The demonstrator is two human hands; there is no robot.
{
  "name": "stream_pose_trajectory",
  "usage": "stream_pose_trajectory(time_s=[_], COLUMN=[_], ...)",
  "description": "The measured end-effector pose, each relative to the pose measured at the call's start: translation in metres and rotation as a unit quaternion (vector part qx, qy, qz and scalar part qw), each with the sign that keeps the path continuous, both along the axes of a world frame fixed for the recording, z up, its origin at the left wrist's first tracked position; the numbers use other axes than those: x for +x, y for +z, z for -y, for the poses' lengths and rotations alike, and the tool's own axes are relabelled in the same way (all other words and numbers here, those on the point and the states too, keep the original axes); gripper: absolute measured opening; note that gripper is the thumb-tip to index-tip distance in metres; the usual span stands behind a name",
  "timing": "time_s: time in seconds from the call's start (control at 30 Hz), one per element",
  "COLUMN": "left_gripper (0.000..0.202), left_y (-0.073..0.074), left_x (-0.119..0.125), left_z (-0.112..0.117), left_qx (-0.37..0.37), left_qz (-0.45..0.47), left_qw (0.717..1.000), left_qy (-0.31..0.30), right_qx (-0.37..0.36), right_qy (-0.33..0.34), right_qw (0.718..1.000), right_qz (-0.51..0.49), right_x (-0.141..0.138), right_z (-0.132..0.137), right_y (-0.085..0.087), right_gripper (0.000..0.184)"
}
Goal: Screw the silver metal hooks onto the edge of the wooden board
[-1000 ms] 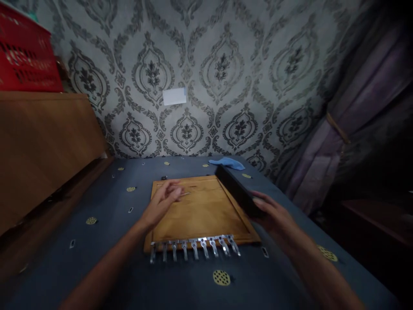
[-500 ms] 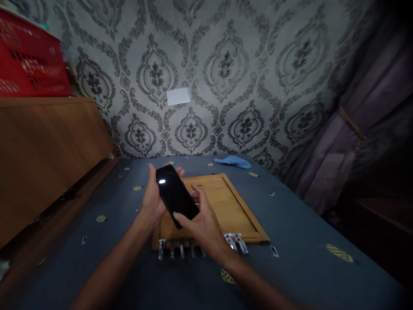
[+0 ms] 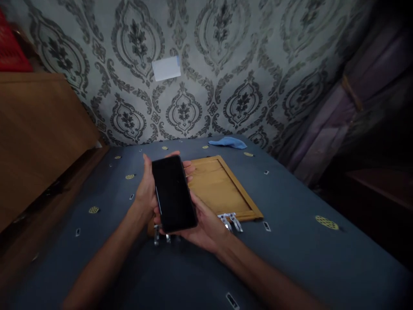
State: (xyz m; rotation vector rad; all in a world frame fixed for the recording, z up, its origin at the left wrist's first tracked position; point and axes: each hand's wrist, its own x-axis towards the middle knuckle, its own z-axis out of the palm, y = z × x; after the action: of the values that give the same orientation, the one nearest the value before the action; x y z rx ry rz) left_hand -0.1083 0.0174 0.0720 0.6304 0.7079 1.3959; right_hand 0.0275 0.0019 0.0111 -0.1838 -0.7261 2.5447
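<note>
A black smartphone [image 3: 174, 193] with a dark screen rests between my two hands, tilted up toward me. My left hand [image 3: 147, 187] grips its upper left side, thumb along the edge and fingertips showing past the right edge. Around the lower right corner and underneath is my right hand [image 3: 206, 226], its fingers mostly hidden behind the phone. Below and behind the phone lies a framed wooden board [image 3: 222, 189]. Along the board's near edge sit several metal clips [image 3: 230, 221], some partly covered by my hands.
The bed-like surface has a dark blue patterned cover [image 3: 290, 254]. A blue cloth [image 3: 228, 142] lies at its far side. To the left stands a wooden cabinet [image 3: 38, 142] with a red basket [image 3: 13, 49] on top. A tied curtain [image 3: 335, 116] hangs at right; a white card [image 3: 166, 69] is on the wall.
The phone has turned more upright and faces me more squarely. My right hand has shifted from the phone's lower edge to under its corner. The view has tilted down.
</note>
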Motion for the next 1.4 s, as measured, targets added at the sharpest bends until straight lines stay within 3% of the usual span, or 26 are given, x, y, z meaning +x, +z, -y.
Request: stream_pose_trajectory(time_s=[0.47,0.77,0.83,0.93,1.07,1.13,1.23,1.33,1.4], left_gripper=[0.084,0.083,0.081,0.074,0.05,0.038,0.037,0.038,0.034], left_y=[-0.004,-0.011,-0.011,-0.009,0.001,0.01,0.019,0.015,0.007], left_x=[0.004,0.007,0.006,-0.003,-0.025,-0.033,-0.036,-0.031,-0.028], left_z=[0.003,0.002,0.0,-0.005,-0.009,-0.006,0.006,0.024,0.036], left_qx=[-0.018,0.038,0.054,0.078,0.153,0.196,0.262,0.32,0.363], left_qz=[-0.014,-0.031,-0.063,-0.145,-0.211,-0.243,-0.308,-0.406,-0.506], left_qw=[0.999,0.997,0.996,0.985,0.942,0.919,0.879,0.808,0.732], left_qy=[-0.034,-0.054,-0.043,0.046,0.213,0.241,0.253,0.282,0.276], right_qx=[-0.03,-0.05,-0.048,-0.053,-0.065,-0.064,-0.062,-0.067,-0.08], right_qy=[-0.029,-0.036,-0.039,-0.038,-0.043,-0.045,-0.045,-0.047,-0.049], right_qw=[0.999,0.998,0.998,0.998,0.997,0.997,0.997,0.997,0.996], right_qz=[0.021,0.018,0.016,0.011,0.006,0.006,0.006,0.006,0.01], right_x=[-0.003,0.003,0.004,0.005,0.005,0.006,0.006,0.006,0.006], right_z=[-0.001,-0.001,-0.001,-0.001,-0.001,-0.001,-0.003,-0.005,-0.006], right_y=[-0.006,0.002,0.004,0.008,0.012,0.013,0.013,0.014,0.015], right_gripper=[0.074,0.073,0.072,0.072,0.076,0.076,0.075,0.074,0.071])
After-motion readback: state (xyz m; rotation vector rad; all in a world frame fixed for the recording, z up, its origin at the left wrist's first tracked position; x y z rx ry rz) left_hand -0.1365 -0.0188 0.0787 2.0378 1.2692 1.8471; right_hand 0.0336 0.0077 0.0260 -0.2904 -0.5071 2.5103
